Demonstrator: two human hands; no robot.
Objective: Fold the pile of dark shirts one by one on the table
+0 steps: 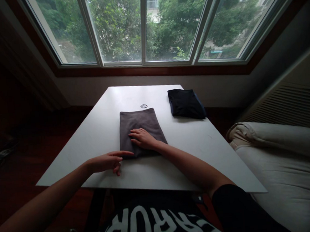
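A folded grey-brown cloth (137,119) lies flat in the middle of the white table. My right hand (143,138) rests palm down on it, fingers spread, pressing on its surface without gripping. At the cloth's near left corner is my left hand (111,162), its index finger stretched out onto the edge and its other fingers loosely bent. Nothing shows in its grasp. A folded black garment (186,104) with a bluish edge sits at the table's far right, apart from both hands.
The white table (87,146) narrows toward the window (142,27). A small round black mark (144,106) is on its top beyond the cloth. To the right stands a pale padded sofa (279,163). Dark reddish floor (52,145) shows at the left.
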